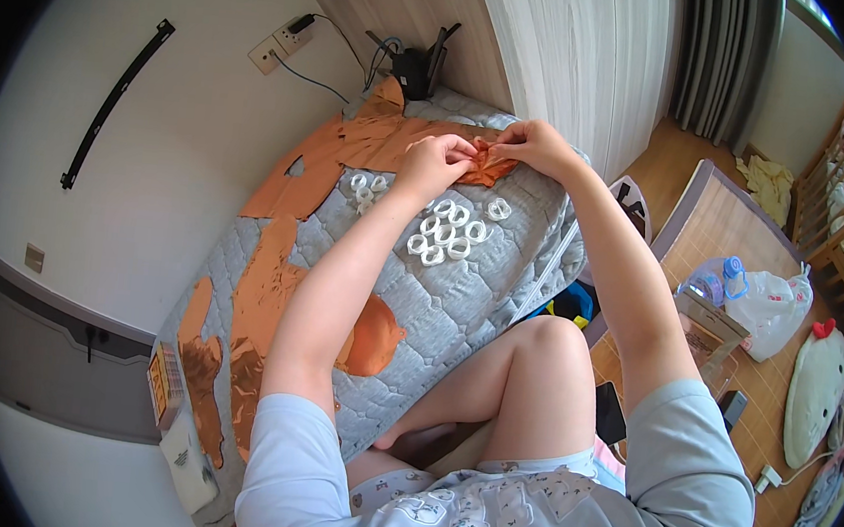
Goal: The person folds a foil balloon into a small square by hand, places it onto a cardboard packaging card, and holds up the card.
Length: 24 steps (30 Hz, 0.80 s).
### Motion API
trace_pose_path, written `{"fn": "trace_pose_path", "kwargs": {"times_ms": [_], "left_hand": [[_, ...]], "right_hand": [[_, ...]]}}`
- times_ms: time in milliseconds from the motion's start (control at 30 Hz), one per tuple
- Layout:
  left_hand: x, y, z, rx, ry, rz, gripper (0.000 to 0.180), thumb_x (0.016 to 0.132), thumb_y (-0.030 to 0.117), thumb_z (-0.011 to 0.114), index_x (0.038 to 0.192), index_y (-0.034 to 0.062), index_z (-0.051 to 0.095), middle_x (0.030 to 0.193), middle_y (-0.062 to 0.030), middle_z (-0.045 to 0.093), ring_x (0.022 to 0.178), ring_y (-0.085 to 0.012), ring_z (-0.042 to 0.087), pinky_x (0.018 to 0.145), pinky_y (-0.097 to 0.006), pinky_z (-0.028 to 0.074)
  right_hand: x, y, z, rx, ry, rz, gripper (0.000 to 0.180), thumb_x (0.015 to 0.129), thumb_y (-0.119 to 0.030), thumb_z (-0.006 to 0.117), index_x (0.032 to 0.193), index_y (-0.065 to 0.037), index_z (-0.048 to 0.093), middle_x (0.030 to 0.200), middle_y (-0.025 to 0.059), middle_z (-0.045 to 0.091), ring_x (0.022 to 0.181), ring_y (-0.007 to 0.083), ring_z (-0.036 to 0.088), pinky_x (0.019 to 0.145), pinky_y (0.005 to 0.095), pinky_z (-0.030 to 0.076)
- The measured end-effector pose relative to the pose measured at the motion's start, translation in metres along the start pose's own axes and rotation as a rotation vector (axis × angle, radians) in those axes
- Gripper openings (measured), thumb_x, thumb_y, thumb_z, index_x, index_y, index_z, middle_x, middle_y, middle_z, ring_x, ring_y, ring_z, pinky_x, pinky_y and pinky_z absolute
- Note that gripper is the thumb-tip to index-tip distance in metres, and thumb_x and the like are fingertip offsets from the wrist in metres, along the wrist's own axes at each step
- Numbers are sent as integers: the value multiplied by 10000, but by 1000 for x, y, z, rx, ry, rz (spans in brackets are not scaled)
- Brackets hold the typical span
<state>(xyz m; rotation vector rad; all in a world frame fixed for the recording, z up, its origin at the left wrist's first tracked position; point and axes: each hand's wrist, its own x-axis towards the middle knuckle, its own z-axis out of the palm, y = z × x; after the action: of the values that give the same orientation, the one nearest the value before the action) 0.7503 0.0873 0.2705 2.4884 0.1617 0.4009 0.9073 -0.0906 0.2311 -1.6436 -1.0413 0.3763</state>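
Note:
At the far end of the grey quilted bed surface, my left hand (433,167) and my right hand (535,149) are close together. Fingers of both hands pinch a small crumpled piece of shiny orange foil (492,174). Beneath and beside it, a large copper-orange foil sheet (300,168) spreads over the bed toward the wall. Nearer to me on the quilted cover (438,310) sits a cluster of small white ring-shaped pieces (447,233). A few more white rings (364,190) lie left of my left wrist. My left forearm partly covers a rounded orange foil piece (375,336).
A black router (417,70) with cables stands at the bed's far end, near a wall socket (278,47). Long foil strips (262,310) lie along the left side. On the right, a mat holds a plastic bag (772,306), a clear box (706,339) and a white cushion (816,398).

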Motion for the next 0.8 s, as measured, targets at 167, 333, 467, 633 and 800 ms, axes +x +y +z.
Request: {"fn": "trace_pose_path", "kwargs": {"times_ms": [167,333,467,633,800], "left_hand": [[-5,2,2,147,91,125,190,838,112,806,998,35,739,951,-86,792,864,-158,775,789,-284,589],[-9,0,1,204,155,140,225,817,148,835,972,59,698,906,-46,796,858,-169,776,825,-308,558],[-9,5,5,264,160,170,211,825,197,836,952,92,704,911,-31,793,880,-171,761,883,-321,499],[-15,10,-2,320,294,209,184,864,271,790,903,121,691,843,-3,733,869,-216,685,851,-414,450],[-22,24,12,570,286,320,196,855,242,764,960,151,627,941,-43,685,966,-255,644,873,-451,425]], "right_hand": [[2,1,2,-9,7,8,209,850,-234,825,885,-33,780,792,31,737,751,96,640,712,279,508],[1,-3,3,4,-14,-16,154,871,-147,813,892,-10,746,821,14,725,769,78,629,716,253,505],[-1,2,-2,70,-25,-15,226,838,-214,840,933,-24,763,879,53,758,813,112,671,747,285,526],[-4,-10,9,44,52,-72,321,842,-231,833,1083,-27,778,1022,114,774,968,177,702,852,314,543],[-6,0,-2,-155,-19,-130,291,916,-208,768,1133,-15,762,1058,115,763,950,170,684,880,306,539]]}}
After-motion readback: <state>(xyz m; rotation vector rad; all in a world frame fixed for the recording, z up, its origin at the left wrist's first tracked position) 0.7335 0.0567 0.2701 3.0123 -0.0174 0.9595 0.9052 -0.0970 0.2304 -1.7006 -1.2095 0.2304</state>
